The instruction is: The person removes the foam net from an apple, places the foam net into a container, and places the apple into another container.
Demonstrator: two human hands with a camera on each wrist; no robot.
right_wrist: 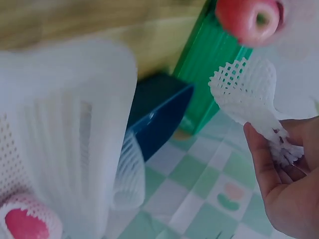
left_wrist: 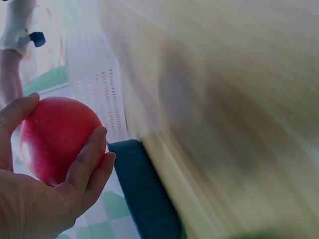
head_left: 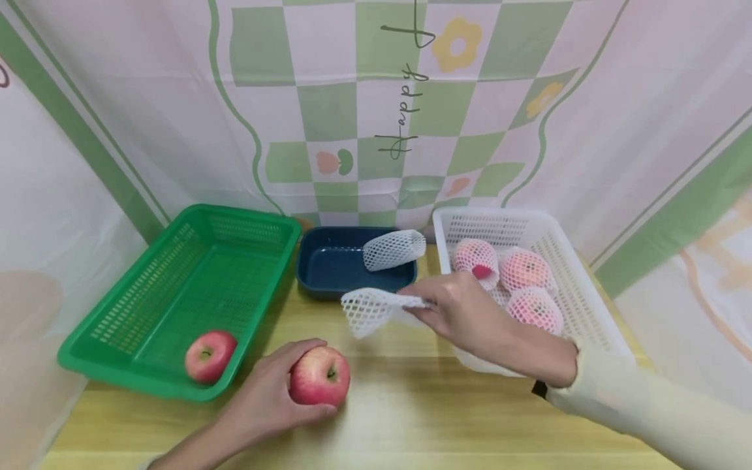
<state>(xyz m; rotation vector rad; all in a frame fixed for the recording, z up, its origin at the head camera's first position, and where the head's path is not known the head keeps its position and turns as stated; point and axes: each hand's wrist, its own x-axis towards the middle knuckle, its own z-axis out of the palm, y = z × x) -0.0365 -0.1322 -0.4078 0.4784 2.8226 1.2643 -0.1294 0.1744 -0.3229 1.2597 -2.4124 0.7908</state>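
Observation:
My left hand (head_left: 273, 391) grips a bare red apple (head_left: 321, 376), fingers and thumb around its sides; the left wrist view shows the apple (left_wrist: 62, 139) held above the table. My right hand (head_left: 464, 313) pinches one end of a white foam net sleeve (head_left: 373, 310). In the right wrist view this foam net (right_wrist: 244, 89) flares at its free end and is squeezed flat between thumb and fingers. The net hangs between the apple and the white basket, apart from the apple. A second foam net (head_left: 393, 250) lies across the right part of the dark blue tray (head_left: 329, 289).
At left stands a green basket (head_left: 176, 300) with one bare apple (head_left: 210, 356) in its near corner. A white basket (head_left: 564, 261) at right holds several net-wrapped apples (head_left: 527, 269). Behind the wooden table (head_left: 405, 418) hangs a checkered curtain (head_left: 382, 111).

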